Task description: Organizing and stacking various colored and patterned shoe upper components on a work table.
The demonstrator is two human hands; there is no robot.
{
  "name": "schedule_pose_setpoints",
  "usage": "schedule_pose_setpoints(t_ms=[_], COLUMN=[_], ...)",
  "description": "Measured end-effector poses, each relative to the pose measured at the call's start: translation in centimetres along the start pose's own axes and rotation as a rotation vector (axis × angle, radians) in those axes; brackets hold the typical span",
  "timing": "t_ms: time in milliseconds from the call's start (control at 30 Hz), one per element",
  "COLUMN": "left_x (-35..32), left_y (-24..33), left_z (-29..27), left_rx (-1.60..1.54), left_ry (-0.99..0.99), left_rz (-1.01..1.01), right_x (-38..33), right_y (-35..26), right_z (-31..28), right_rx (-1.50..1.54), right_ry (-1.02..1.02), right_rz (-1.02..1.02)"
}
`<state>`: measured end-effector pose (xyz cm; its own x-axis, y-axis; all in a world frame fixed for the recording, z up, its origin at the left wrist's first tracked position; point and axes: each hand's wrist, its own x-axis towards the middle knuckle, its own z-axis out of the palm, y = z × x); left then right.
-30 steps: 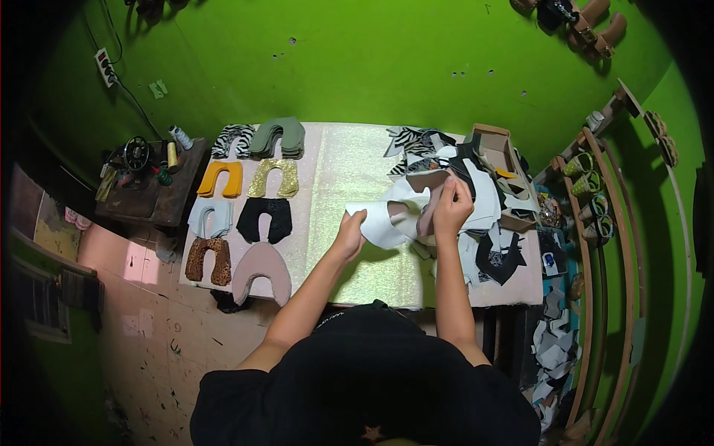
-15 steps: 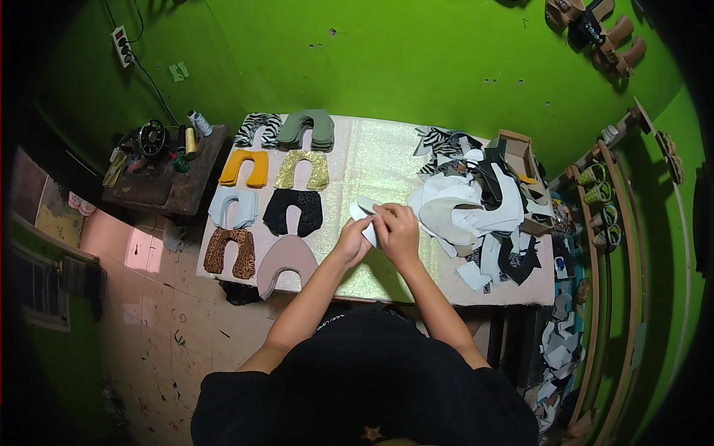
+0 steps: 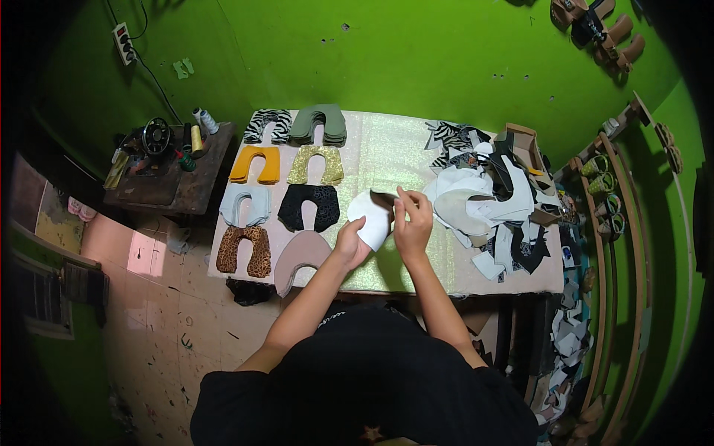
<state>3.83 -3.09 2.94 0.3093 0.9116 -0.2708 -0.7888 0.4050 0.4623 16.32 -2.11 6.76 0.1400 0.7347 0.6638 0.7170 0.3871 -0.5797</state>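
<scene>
Above the middle of the table I hold a white curved shoe-upper piece (image 3: 370, 218) that shows a dark, curled part at its upper right. My left hand (image 3: 352, 244) is closed on its lower left edge, the thumb lying over the white face. At the dark part, my right hand (image 3: 413, 225) has bent fingers, with the fingertips at its edge. Whether the dark part is a second layer or the piece's other side, I cannot tell. Left of my hands lie stacks of arch-shaped pieces, among them black patterned (image 3: 308, 207), dusty pink (image 3: 301, 256) and leopard-print (image 3: 244, 250) ones.
A heap of white and black scraps (image 3: 476, 204) covers the right of the table (image 3: 383, 152), beside an open cardboard box (image 3: 523, 152). A sewing machine (image 3: 154, 140) stands at the left on its own table. Sandals rest on a wooden rack (image 3: 628, 279) at right.
The piece has opened out between my hands, showing more white face and a dark part. My right hand has moved slightly right, away from the left one. The whole view has shifted a little.
</scene>
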Motion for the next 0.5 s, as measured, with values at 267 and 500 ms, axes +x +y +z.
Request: schedule_pose_setpoints(t_ms=[267, 500], left_x=[-0.2, -0.7], left_y=[0.9, 2.0], left_z=[0.7, 1.3], left_rx=[-0.073, 0.206], left_ry=[-0.085, -0.276], left_rz=[0.014, -0.012], right_x=[-2.5, -2.0], right_y=[-1.7, -0.9], right_z=[0.6, 0.5], right_rx=[0.066, 0.455], right_ry=[-0.275, -0.474], right_rz=[-0.139, 0.061])
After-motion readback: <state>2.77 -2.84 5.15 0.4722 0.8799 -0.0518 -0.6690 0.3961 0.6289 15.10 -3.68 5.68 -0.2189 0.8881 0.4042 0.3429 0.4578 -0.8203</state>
